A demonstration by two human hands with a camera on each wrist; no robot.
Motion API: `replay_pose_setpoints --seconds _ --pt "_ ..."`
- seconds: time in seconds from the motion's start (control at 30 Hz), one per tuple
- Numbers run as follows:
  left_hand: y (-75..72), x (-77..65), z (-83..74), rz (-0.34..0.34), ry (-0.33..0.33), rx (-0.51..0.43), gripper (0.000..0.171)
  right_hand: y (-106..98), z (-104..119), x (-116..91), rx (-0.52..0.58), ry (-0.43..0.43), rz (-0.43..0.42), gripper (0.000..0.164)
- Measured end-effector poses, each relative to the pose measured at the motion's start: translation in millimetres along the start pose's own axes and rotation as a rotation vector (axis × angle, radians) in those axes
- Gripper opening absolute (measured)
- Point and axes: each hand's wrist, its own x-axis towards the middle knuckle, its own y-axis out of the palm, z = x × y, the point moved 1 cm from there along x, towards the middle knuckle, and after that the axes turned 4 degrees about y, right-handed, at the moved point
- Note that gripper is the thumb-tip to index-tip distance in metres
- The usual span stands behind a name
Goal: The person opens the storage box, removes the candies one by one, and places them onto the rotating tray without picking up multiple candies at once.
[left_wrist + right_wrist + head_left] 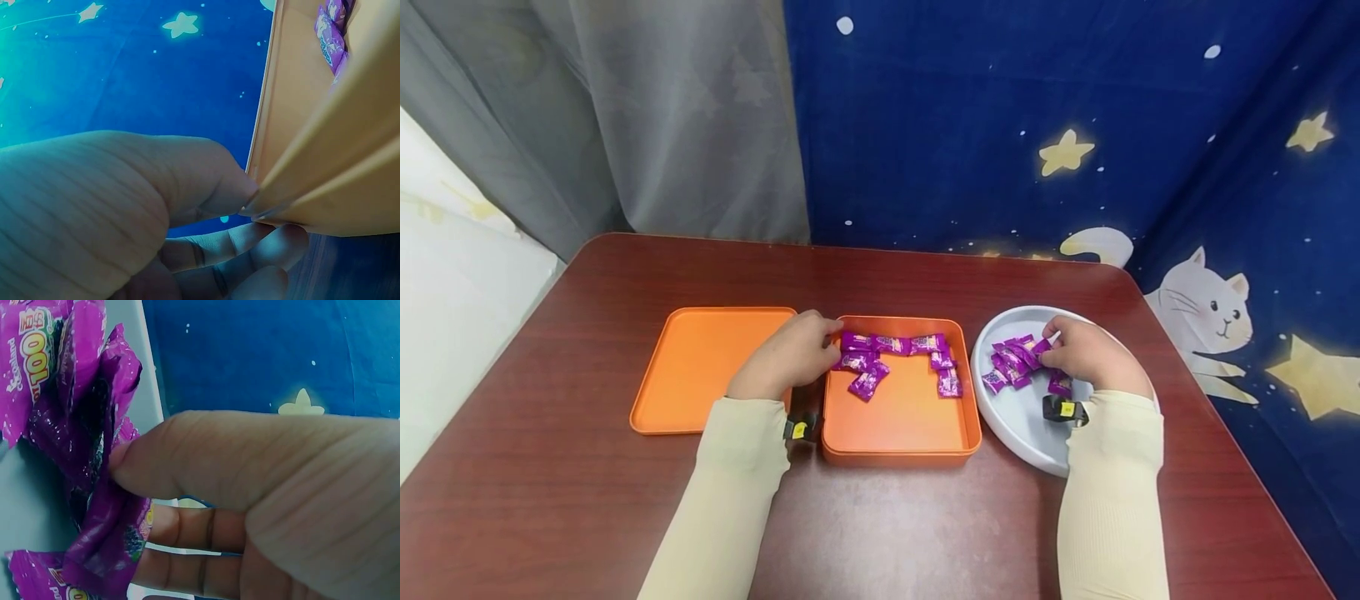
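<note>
An orange box (895, 425) holds several purple wrapped candies (891, 344) along its back wall and down both sides. My left hand (793, 354) is at the box's back left corner. In the left wrist view the thumb (206, 175) and fingers pinch the box wall (331, 162). My right hand (1093, 354) is over the pale grey round plate (1022, 433), where a pile of purple wrapped candies (1011, 358) lies. The right wrist view shows its thumb (162, 453) and fingers pinching a purple wrapped candy (115, 531) at the pile's edge.
An orange lid (700, 367) lies to the left of the box, partly behind the left forearm. All stand on a dark red-brown table (910, 533). A grey curtain (692, 117) and a blue starry curtain (940, 125) hang behind its far edge.
</note>
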Motion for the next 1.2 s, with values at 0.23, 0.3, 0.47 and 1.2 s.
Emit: replay_pose_setpoints --seconds 0.23,0.3,0.47,1.2 --pt "0.9 -1.1 0.9 -0.004 0.019 0.011 0.048 0 0 -2 0.001 0.000 0.012 0.042" --pt "1.6 -1.4 0.6 -0.002 0.022 0.007 0.047 0 0 -3 0.003 0.004 0.014 0.043" --pt "2.8 -1.2 0.5 -0.007 0.027 0.007 0.048 -2 0 -7 -0.003 -0.008 0.008 0.044" --pt "0.1 -0.9 1.1 -0.011 0.016 0.013 0.048 -13 17 -17 -0.043 -0.061 -0.083 0.049"
